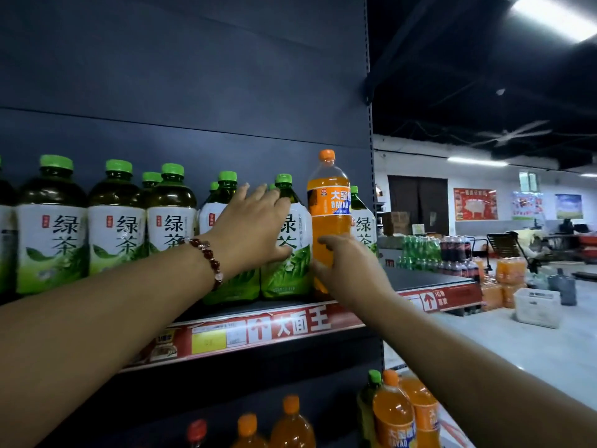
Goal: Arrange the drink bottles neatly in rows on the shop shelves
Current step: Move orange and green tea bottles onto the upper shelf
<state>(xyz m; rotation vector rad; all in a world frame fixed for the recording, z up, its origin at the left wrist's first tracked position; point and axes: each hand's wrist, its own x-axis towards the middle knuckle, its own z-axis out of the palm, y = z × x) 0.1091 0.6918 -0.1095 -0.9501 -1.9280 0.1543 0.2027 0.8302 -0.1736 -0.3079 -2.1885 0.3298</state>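
Green tea row: large green tea bottles [51, 227] with green caps stand upright along the upper shelf [290, 328], labels facing out, some doubled behind others.
Bracelet: a string of dark red beads [210, 257] circles the left wrist.
Left hand: the left hand [255, 227] lies flat against the front of a green tea bottle [290, 253] near the right end of the row, fingers straight and slightly spread, reaching up to the bottle's shoulder, thumb low on the label.
Orange bottle: a tall orange soda bottle [328, 215] with an orange cap stands upright on the same shelf, touching that green tea bottle on its left, with another green tea bottle [363, 224] just behind to its right.
Right hand: the right hand [349, 266] grips the orange soda bottle low on its body, fingers curled around it.
Lower shelf: orange soda bottles [394, 412] and one red-capped bottle [197, 431] stand below.
Far right: stacked drink packs [452, 253] and a white crate [536, 307] sit on the shop floor.
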